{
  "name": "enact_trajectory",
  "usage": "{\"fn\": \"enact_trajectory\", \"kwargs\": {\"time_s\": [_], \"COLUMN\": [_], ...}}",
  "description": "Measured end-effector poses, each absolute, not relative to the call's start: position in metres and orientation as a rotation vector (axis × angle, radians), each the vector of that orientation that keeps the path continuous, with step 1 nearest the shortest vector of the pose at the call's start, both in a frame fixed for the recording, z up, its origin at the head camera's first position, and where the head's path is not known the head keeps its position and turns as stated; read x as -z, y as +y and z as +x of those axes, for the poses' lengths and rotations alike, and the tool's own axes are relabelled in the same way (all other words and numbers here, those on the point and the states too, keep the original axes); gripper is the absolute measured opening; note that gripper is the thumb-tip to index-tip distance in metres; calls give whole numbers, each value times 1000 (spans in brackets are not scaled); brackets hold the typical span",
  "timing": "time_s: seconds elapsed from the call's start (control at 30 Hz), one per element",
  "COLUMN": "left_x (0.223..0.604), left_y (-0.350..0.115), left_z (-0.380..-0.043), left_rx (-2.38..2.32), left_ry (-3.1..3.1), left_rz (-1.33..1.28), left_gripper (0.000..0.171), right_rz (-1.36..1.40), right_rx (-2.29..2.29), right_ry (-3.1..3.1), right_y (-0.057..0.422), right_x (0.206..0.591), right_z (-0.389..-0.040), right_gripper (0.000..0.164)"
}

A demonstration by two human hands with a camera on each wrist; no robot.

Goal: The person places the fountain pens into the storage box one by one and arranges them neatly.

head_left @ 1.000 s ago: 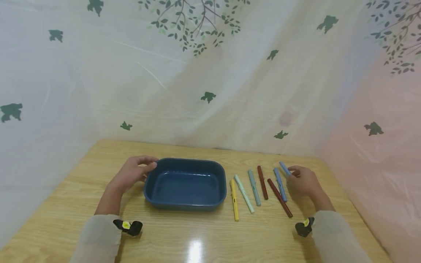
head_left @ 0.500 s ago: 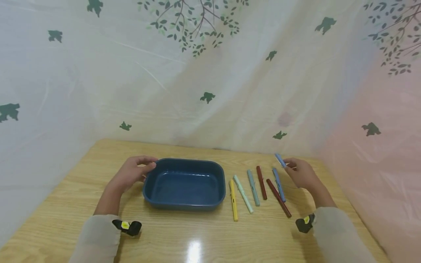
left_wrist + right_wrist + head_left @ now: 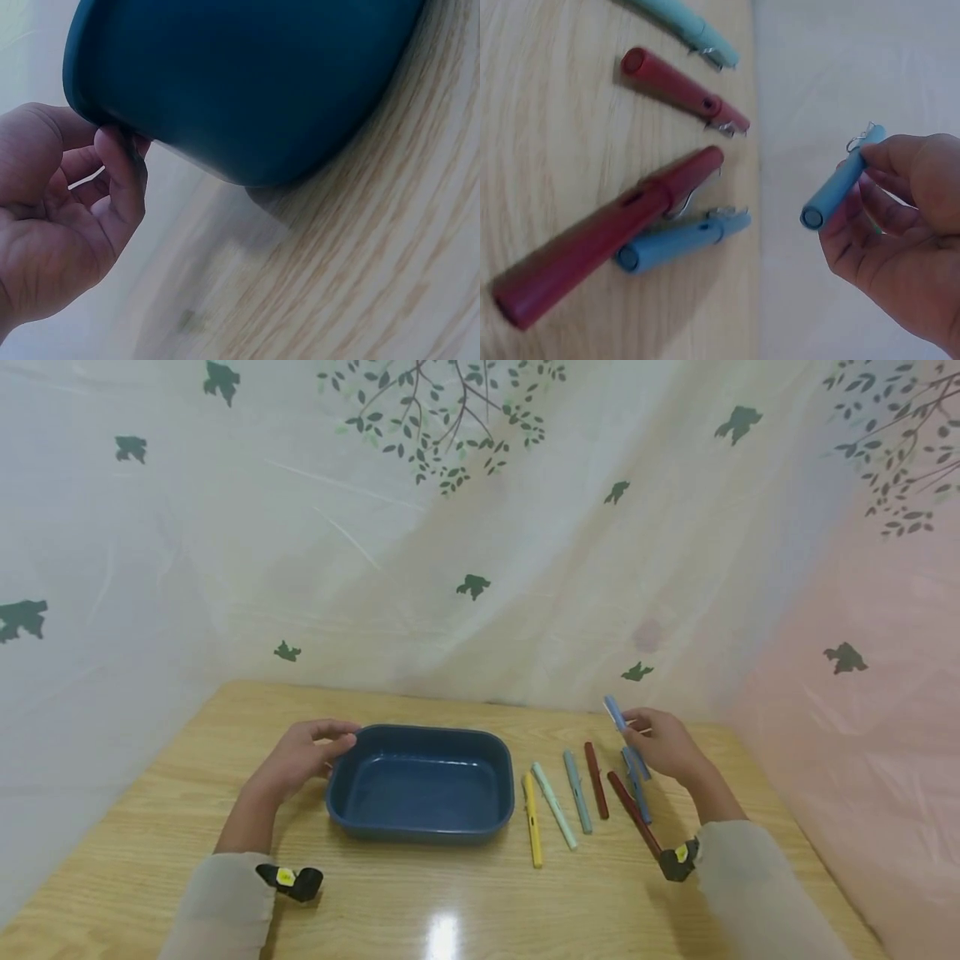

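Note:
A deep blue rectangular dish [image 3: 422,793] stands on the wooden table. At its far left corner my left hand [image 3: 303,753] grips the rim; in the left wrist view the curled fingers [image 3: 124,176] meet the dish wall [image 3: 247,82] just under the edge. My right hand [image 3: 663,743] pinches a light blue pen [image 3: 615,714] between thumb and fingers, raised above the far right of the table. The right wrist view shows this pen's [image 3: 836,191] flat end and wire clip. Beneath it lie a second blue pen [image 3: 637,789] and a dark red pen [image 3: 630,802], crossing one another.
Between the dish and my right hand lie a yellow pen [image 3: 532,821], a pale mint pen [image 3: 555,806], a grey-green pen [image 3: 577,792] and another dark red pen [image 3: 597,781]. A patterned cloth [image 3: 375,610] hangs behind the table's far edge.
My right hand has lifted the light blue pen off the table and carried it leftward, over the other blue pen. The left hand has stayed at the dish.

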State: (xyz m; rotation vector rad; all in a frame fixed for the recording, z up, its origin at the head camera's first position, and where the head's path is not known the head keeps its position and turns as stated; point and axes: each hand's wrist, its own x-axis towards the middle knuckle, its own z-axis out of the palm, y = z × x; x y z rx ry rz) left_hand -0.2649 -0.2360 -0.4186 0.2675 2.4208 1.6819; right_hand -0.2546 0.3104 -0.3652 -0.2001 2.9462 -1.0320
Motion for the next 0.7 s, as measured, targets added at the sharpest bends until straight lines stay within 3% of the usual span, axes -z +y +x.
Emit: {"fn": "enact_trajectory", "kwargs": {"time_s": [0.7], "left_x": [420], "left_y": [-238], "left_z": [-266], "left_rx": [-1659], "left_ry": [2437], "left_rz": [245], "left_gripper": [42], "right_rz": [-224], "right_rx": [1389], "right_ry": [2719], "right_y": [255], "right_x": [348], "right_z": [-266], "right_gripper": [42]}}
